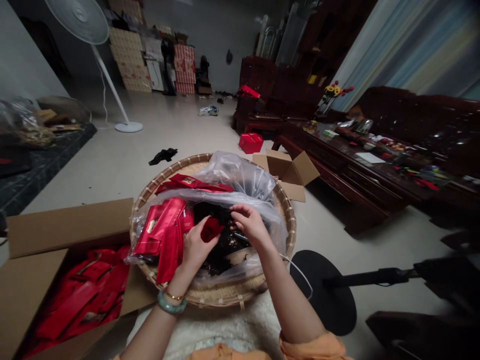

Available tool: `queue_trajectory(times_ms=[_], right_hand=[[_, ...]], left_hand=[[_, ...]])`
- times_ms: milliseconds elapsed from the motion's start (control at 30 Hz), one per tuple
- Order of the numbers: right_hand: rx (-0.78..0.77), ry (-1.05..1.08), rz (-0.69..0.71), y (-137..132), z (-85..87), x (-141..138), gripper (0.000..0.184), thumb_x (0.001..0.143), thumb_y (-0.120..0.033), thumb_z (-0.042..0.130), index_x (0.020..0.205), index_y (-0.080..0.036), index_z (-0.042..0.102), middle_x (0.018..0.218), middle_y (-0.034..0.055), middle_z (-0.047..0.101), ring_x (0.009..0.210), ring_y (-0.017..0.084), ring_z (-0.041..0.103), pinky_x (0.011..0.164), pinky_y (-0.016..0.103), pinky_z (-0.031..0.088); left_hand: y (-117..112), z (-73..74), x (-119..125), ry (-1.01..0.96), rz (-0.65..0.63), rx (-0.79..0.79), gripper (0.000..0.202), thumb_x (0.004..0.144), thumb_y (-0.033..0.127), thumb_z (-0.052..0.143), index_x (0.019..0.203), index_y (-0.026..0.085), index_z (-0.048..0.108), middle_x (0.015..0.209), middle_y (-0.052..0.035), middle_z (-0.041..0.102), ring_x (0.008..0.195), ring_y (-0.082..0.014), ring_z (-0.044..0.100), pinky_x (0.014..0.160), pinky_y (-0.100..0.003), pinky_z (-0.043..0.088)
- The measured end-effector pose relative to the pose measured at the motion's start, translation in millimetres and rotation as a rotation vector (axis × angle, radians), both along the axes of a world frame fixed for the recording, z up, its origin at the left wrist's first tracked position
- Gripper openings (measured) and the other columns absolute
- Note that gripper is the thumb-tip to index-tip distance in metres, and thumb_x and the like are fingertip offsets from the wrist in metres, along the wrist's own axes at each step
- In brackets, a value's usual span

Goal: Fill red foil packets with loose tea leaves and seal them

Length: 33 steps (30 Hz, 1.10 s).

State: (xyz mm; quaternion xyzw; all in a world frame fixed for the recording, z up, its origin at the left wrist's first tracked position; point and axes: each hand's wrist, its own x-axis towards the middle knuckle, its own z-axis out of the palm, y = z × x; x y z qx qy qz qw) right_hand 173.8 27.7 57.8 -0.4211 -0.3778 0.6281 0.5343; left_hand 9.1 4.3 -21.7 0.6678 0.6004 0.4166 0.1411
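Two hands, just apart: left hand (197,248) grips a red foil packet (212,229), right hand (249,226) picks at dark tea leaves (219,240) in a plastic bag (236,175) on a bamboo tray (213,296). Small pinches work best.

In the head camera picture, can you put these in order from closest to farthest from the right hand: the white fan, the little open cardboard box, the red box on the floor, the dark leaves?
From the right hand:
1. Dark leaves: just under the fingers, in the bag.
2. Open cardboard box: just past the basket rim.
3. Red box: on the floor, farther ahead.
4. White fan: far back, left.
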Motion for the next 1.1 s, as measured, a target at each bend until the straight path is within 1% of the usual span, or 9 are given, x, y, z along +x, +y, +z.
queue_trajectory(times_ms=[100, 200, 267, 400, 500, 700, 800, 967, 1100], right_hand=[[0.033, -0.121, -0.007, -1, 2.4, -10, 0.021, 0.057, -0.024, 0.073, 0.075, -0.016, 0.064, 0.062, -0.0055, 0.059, 0.048, 0.006, 0.051, 0.046, 0.020, 0.051], [0.004, -0.123, -0.028, -1, -6.6, -16, 0.022, 0.057, -0.026, 0.072, 0.075, -0.016, 0.064, 0.061, -0.0056, 0.058, 0.049, 0.007, 0.052, 0.047, 0.021, 0.051], [-0.015, -0.111, -0.028, 0, -12.7, -17, 0.024, 0.057, -0.027, 0.072, 0.076, -0.016, 0.063, 0.061, -0.0054, 0.058, 0.050, 0.007, 0.052, 0.047, 0.022, 0.051], [-0.027, -0.103, -0.026, -1, -17.4, -15, 0.024, 0.057, -0.027, 0.072, 0.077, -0.016, 0.063, 0.063, -0.0048, 0.058, 0.051, 0.007, 0.052, 0.046, 0.022, 0.051], [-0.017, -0.109, -0.035, -1, -16.6, -13, 0.023, 0.057, -0.026, 0.071, 0.076, -0.016, 0.063, 0.063, -0.0045, 0.058, 0.051, 0.007, 0.052, 0.045, 0.021, 0.051], [-0.005, -0.094, -0.056, -3, -11.3, -11, 0.023, 0.057, -0.026, 0.071, 0.076, -0.016, 0.062, 0.067, -0.0032, 0.060, 0.053, 0.008, 0.055, 0.042, 0.020, 0.050], [-0.004, -0.098, -0.061, -3, -9.2, -13, 0.024, 0.056, -0.026, 0.071, 0.077, -0.016, 0.062, 0.067, -0.0034, 0.060, 0.054, 0.009, 0.056, 0.044, 0.021, 0.052], [-0.020, -0.126, -0.039, -1, -8.5, -18, 0.027, 0.056, -0.027, 0.071, 0.077, -0.015, 0.061, 0.063, -0.0045, 0.059, 0.052, 0.009, 0.057, 0.045, 0.022, 0.053], [-0.001, -0.144, -0.029, 0, -8.0, -21, 0.027, 0.057, -0.028, 0.071, 0.079, -0.016, 0.060, 0.066, -0.0042, 0.060, 0.055, 0.010, 0.060, 0.047, 0.022, 0.054]], left_hand=[[-1, -2.7, 3, 0.038, -0.004, 0.026, 0.069, 0.070, 0.028, 0.072, 0.132, 0.021, 0.043, 0.113, -0.0109, 0.066, 0.098, -0.0268, 0.064, 0.082, -0.040, 0.052], [-3, -7.5, 2, 0.054, -0.031, 0.089, 0.086, 0.071, 0.027, 0.072, 0.142, 0.021, 0.023, 0.114, -0.0119, 0.064, 0.095, -0.0251, 0.065, 0.078, -0.037, 0.053], [-4, -9.1, 1, 0.102, -0.065, 0.134, 0.085, 0.074, 0.026, 0.070, 0.143, 0.022, 0.020, 0.115, -0.0120, 0.062, 0.095, -0.0243, 0.065, 0.077, -0.036, 0.052], [-5, -3.9, -3, 0.258, -0.149, 0.167, 0.066, 0.078, 0.027, 0.064, 0.137, 0.027, 0.033, 0.121, -0.0106, 0.055, 0.101, -0.0250, 0.062, 0.074, -0.035, 0.052], [-4, 4.9, -7, 0.290, -0.198, 0.153, 0.060, 0.079, 0.029, 0.064, 0.133, 0.026, 0.038, 0.122, -0.0100, 0.053, 0.103, -0.0245, 0.060, 0.072, -0.032, 0.054], [-1, 22.6, -14, 0.393, -0.259, 0.174, 0.044, 0.083, 0.034, 0.059, 0.125, 0.024, 0.048, 0.124, -0.0101, 0.054, 0.095, -0.0224, 0.064, 0.067, -0.030, 0.055], [1, 31.8, -16, 0.437, -0.289, 0.152, 0.034, 0.087, 0.032, 0.054, 0.119, 0.022, 0.052, 0.121, -0.0099, 0.057, 0.090, -0.0211, 0.065, 0.064, -0.029, 0.055], [7, 43.8, -20, 0.398, -0.372, 0.102, 0.025, 0.089, 0.018, 0.045, 0.113, 0.019, 0.054, 0.109, -0.0081, 0.064, 0.092, -0.0200, 0.064, 0.073, -0.031, 0.054], [12, 44.6, -22, 0.330, -0.397, 0.099, 0.028, 0.088, 0.015, 0.042, 0.113, 0.019, 0.054, 0.108, -0.0076, 0.066, 0.092, -0.0188, 0.065, 0.079, -0.031, 0.053]])
